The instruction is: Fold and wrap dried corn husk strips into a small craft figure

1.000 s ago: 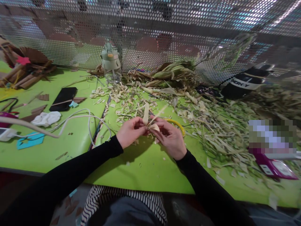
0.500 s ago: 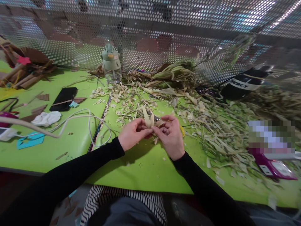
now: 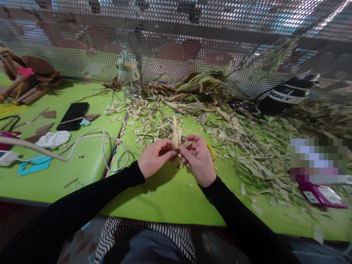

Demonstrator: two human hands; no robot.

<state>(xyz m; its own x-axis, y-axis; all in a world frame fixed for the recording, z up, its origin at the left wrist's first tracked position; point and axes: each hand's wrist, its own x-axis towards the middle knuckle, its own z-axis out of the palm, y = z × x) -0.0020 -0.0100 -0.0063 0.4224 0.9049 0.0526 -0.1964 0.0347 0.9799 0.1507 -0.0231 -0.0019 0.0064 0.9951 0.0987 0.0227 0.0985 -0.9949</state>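
Both of my hands meet over the green table (image 3: 165, 194), pinching a pale strip of dried corn husk (image 3: 176, 136) that sticks up between them. My left hand (image 3: 154, 157) grips the strip from the left with thumb and fingers. My right hand (image 3: 198, 159) holds it from the right, fingers curled. A yellow-handled tool (image 3: 211, 150), probably scissors, lies just behind my right hand, mostly hidden. Husk cuttings (image 3: 154, 121) litter the table beyond my hands.
A bundle of green corn husks (image 3: 200, 86) lies against the perforated metal screen (image 3: 176, 44), beside a green bottle (image 3: 128, 73). A black phone (image 3: 73, 115), white cloth (image 3: 53, 138) and white cable (image 3: 101, 141) lie left. A purple device (image 3: 319, 192) sits right, among heaps of shreds.
The two spread ends of the husk strip have been brought together and now stand upright. My hands have closed in slightly; the camera view has barely shifted.
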